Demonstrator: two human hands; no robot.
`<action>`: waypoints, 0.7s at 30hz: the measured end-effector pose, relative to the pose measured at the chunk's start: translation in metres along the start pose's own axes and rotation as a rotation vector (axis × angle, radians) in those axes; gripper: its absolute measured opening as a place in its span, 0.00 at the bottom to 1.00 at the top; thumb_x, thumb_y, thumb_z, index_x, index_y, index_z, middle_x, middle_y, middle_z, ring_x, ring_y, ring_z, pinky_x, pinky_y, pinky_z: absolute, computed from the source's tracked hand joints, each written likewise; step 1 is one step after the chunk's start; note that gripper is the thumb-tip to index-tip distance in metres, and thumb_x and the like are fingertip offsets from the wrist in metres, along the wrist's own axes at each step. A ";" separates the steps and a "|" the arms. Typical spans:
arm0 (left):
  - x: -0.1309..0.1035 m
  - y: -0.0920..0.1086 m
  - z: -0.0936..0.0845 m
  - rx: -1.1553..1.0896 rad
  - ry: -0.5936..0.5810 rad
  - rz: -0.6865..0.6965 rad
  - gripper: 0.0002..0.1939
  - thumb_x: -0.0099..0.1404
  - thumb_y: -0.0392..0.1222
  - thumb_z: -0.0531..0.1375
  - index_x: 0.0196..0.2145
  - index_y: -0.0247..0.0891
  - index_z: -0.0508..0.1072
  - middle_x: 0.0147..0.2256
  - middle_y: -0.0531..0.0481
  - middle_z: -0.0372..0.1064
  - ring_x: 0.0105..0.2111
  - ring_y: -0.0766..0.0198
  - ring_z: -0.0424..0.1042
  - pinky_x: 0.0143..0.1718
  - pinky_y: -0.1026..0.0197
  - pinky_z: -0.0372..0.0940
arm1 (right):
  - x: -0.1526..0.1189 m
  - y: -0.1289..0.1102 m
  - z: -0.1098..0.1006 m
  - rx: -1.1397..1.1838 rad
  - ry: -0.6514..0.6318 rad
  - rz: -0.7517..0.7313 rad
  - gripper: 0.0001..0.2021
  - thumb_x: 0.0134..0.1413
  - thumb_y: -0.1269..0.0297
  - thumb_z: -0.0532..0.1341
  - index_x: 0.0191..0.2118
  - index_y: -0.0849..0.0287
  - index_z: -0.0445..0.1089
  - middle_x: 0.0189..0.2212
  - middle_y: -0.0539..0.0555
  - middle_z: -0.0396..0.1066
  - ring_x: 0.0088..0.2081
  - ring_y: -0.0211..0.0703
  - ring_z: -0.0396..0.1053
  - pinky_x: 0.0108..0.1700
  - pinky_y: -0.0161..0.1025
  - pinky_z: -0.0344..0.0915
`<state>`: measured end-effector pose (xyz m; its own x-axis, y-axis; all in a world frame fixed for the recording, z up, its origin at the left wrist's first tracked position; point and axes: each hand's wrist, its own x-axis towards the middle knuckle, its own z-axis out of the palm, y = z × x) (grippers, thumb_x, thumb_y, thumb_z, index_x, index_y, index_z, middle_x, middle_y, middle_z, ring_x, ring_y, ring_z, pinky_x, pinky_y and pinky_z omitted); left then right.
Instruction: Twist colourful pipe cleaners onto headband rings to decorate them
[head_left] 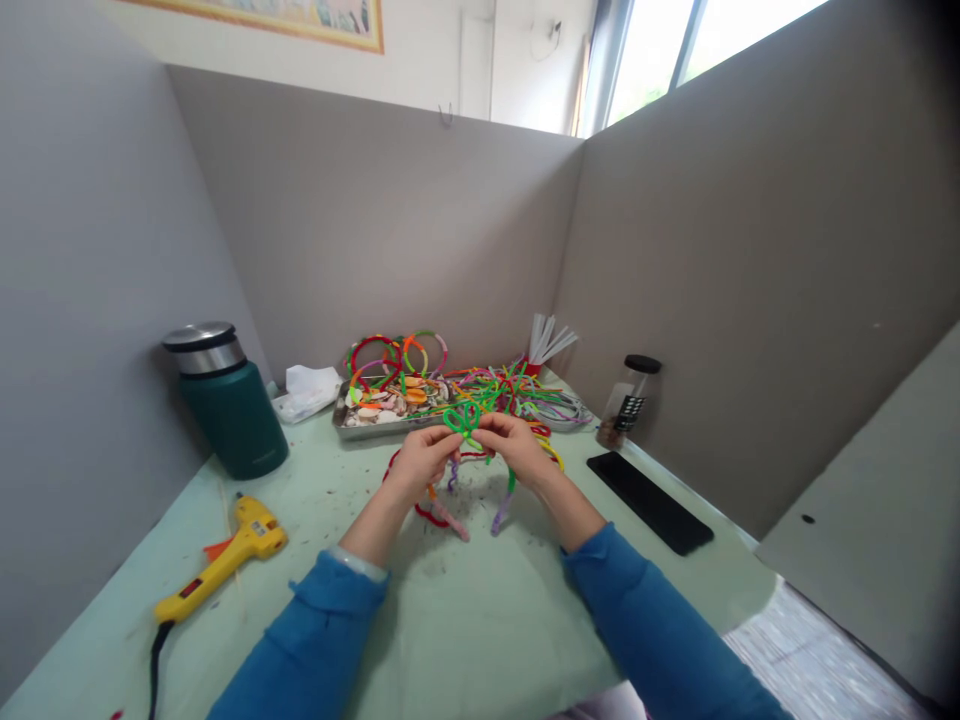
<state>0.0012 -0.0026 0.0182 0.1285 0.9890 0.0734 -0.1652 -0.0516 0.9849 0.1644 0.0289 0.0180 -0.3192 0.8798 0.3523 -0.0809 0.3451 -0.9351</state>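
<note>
Between my two hands is a green pipe cleaner (463,417) bent into several loops, like petals. My left hand (422,459) pinches it from the left, fingertips closed. From the other side my right hand (517,446) grips it with thumb and fingers pressed together. Below and behind the hands, pipe-cleaner pieces lie on the table: a pink and red one (452,521), a purple end (500,516) joined to green, and a small purple curl (453,475). Parts of these are hidden by my hands.
A metal tray (375,431) holds wood slices and pipe-cleaner rings (375,362), beside a heap of pipe cleaners (510,385). Around stand a green bottle (232,420), yellow glue gun (217,570), white tissue (307,390), glue sticks (549,340), clear jar (628,403) and black phone (651,503). Grey partitions enclose the table.
</note>
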 end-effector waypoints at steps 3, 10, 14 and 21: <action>0.000 -0.001 0.001 -0.006 0.020 -0.058 0.15 0.49 0.48 0.66 0.25 0.35 0.68 0.18 0.56 0.62 0.10 0.80 0.45 0.12 0.68 0.36 | 0.000 0.004 0.001 -0.037 0.046 -0.036 0.10 0.41 0.57 0.64 0.24 0.59 0.66 0.18 0.45 0.59 0.21 0.33 0.55 0.24 0.33 0.53; 0.004 -0.020 -0.003 0.074 0.057 -0.156 0.15 0.47 0.48 0.66 0.26 0.34 0.70 0.15 0.58 0.58 0.10 0.78 0.44 0.12 0.68 0.41 | -0.006 0.027 0.002 -0.053 -0.005 0.065 0.08 0.43 0.60 0.63 0.24 0.60 0.68 0.15 0.45 0.57 0.18 0.32 0.52 0.20 0.32 0.48; 0.006 -0.028 -0.006 0.018 0.061 -0.128 0.17 0.50 0.54 0.63 0.30 0.37 0.70 0.10 0.63 0.46 0.10 0.74 0.47 0.13 0.68 0.46 | -0.009 0.030 0.003 -0.021 -0.003 0.137 0.09 0.44 0.59 0.63 0.26 0.60 0.69 0.15 0.44 0.56 0.17 0.31 0.50 0.19 0.31 0.46; 0.008 -0.033 -0.009 0.069 0.058 -0.032 0.19 0.46 0.47 0.67 0.33 0.34 0.70 0.14 0.62 0.55 0.11 0.76 0.48 0.13 0.68 0.47 | -0.008 0.039 0.004 -0.027 0.000 0.074 0.08 0.45 0.61 0.62 0.27 0.60 0.68 0.17 0.44 0.58 0.18 0.31 0.53 0.21 0.31 0.49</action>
<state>-0.0008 0.0086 -0.0147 0.0752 0.9966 0.0343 -0.0941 -0.0272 0.9952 0.1602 0.0338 -0.0212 -0.3234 0.9031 0.2825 -0.0317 0.2881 -0.9571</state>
